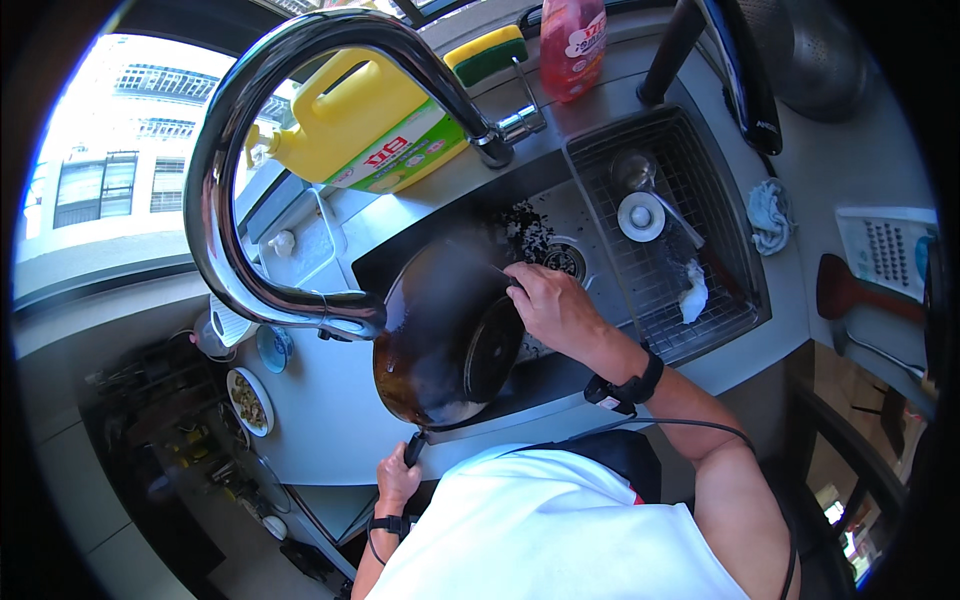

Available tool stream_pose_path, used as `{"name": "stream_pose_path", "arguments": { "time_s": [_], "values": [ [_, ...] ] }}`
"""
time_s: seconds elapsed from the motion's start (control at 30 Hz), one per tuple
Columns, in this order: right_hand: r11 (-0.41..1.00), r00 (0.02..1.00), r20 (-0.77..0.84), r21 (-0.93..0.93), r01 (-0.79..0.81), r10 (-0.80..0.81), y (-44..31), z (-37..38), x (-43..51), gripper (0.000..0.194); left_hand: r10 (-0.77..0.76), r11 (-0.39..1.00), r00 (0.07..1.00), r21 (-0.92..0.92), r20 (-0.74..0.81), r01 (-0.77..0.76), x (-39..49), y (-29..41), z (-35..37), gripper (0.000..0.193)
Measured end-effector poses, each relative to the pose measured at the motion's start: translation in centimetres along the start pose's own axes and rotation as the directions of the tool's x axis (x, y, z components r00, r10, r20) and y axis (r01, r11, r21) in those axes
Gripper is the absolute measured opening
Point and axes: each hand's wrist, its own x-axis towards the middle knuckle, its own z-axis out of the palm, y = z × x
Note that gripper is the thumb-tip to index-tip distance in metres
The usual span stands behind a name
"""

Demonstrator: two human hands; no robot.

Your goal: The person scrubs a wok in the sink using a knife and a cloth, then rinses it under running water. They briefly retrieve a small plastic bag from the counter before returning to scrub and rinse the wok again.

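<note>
My left hand (pixel 397 476) grips the black handle (pixel 414 448) of a dark frying pan (pixel 435 337). The pan is tipped on its side over the sink basin (pixel 592 277), and much of its brown-stained outside and round base faces me. My right hand (pixel 559 307) is closed on a slim dark handle (pixel 514 282) beside the pan's upper right wall. The far end of that tool is blurred, so I cannot tell what it is. Black scraps (pixel 525 229) lie in the basin near the drain strainer (pixel 564 259). A chrome faucet (pixel 352 315) arches over the pan's left side.
A wire-floored basket (pixel 675 292) at right holds a ladle (pixel 637 172) and a small white lid (pixel 641 216). Behind the sink stand a yellow detergent jug (pixel 367 120), a sponge (pixel 487 56) and a pink bottle (pixel 574 49). A plate of food (pixel 251 401) sits left.
</note>
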Motion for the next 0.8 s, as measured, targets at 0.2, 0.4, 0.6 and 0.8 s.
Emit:
{"name": "stream_pose_path", "arguments": {
  "time_s": [0.2,0.4,0.6,0.8],
  "values": [
    [0.999,0.999,-0.029,-0.015,0.039,-0.039,2.9,1.8,0.6,0.023,-0.051,0.998,0.998,-0.042,0.045,0.053,0.0,0.1,-0.1,0.028],
    [0.981,0.991,0.073,0.152,-0.122,0.112,4.2,1.6,0.8,0.028,-0.053,0.996,0.998,-0.076,0.033,0.056,0.1,0.5,-0.4,0.026],
    [0.428,0.748,0.533,0.613,-0.664,0.397,3.5,-0.6,1.3,0.030,-0.055,0.998,0.998,-0.031,0.042,0.057,0.2,0.5,-0.4,0.024],
    [0.246,0.715,0.586,0.681,-0.689,0.381,3.3,-1.0,0.9,0.032,-0.041,0.998,0.998,-0.042,0.040,0.043,0.3,0.2,-0.3,0.026]
  ]
}}
